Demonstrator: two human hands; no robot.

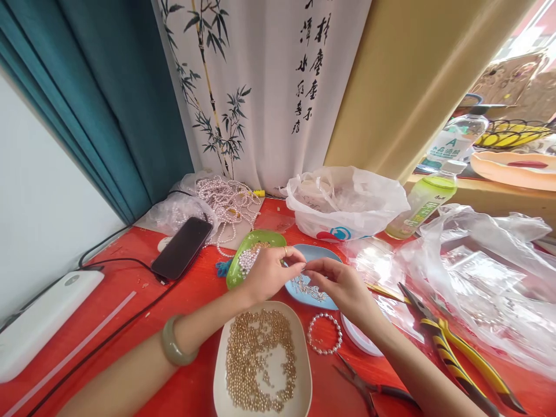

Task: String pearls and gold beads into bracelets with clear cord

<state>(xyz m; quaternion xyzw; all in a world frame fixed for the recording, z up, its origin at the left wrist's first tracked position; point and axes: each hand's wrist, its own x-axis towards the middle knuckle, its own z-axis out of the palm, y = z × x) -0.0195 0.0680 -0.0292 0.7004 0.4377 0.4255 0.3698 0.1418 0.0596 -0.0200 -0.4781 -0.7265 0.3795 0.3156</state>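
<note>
My left hand (273, 271) and my right hand (336, 279) meet above a blue tray (319, 253) of small metal pins. Their fingertips are pinched together, and what lies between them is too small to make out. Behind my left hand is a green tray (234, 272) with white and gold beads. A white tray (304, 382) full of gold beads (243, 370) sits nearer, below both hands. To its right, a ring of silvery beads (325, 334) lies on the red table (174, 341).
Red-handled pliers (362, 385) and yellow-black pliers (452, 353) lie at the right. Plastic bags (482, 289), a bottle (423, 202) and a bagged bowl (347, 202) stand behind. A phone (182, 249), cables and pink bead strands (223, 200) are at the left.
</note>
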